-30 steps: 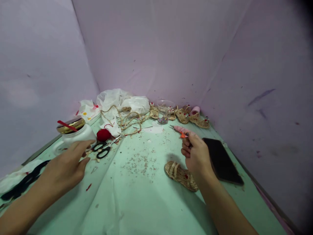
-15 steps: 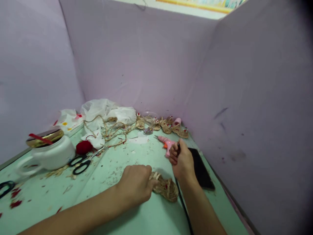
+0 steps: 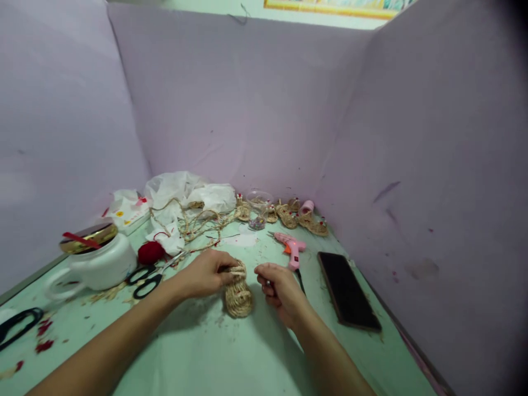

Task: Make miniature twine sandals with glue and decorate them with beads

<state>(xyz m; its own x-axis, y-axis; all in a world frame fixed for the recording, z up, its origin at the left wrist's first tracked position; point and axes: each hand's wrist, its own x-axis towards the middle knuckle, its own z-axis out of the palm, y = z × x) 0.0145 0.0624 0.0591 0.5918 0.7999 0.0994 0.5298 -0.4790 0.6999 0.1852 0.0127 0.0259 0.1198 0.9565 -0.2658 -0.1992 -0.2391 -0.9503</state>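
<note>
My left hand [image 3: 208,273] pinches one end of a small braided-twine slipper [image 3: 238,300], held up over the green tabletop [image 3: 206,357]. Just right of it is my right hand [image 3: 284,292], its fingers curled together. Whatever is between those fingertips, if anything, is too small to make out. A pink glue gun [image 3: 292,246] lies beyond my right hand, and its black cord runs down behind that hand. To the right rests a dark phone [image 3: 348,291].
Finished twine slippers [image 3: 287,215] line the back wall beside a cup of beads [image 3: 257,222]. On the left are a white mug [image 3: 107,264], black-handled scissors [image 3: 149,283], red yarn [image 3: 150,253], loose twine [image 3: 190,225] and white plastic bags [image 3: 212,196]. Purple partitions enclose the table.
My right hand has left the cord by the glue gun and come left and down toward the slipper. My left hand has moved left with the slipper, which has turned more upright in view.
</note>
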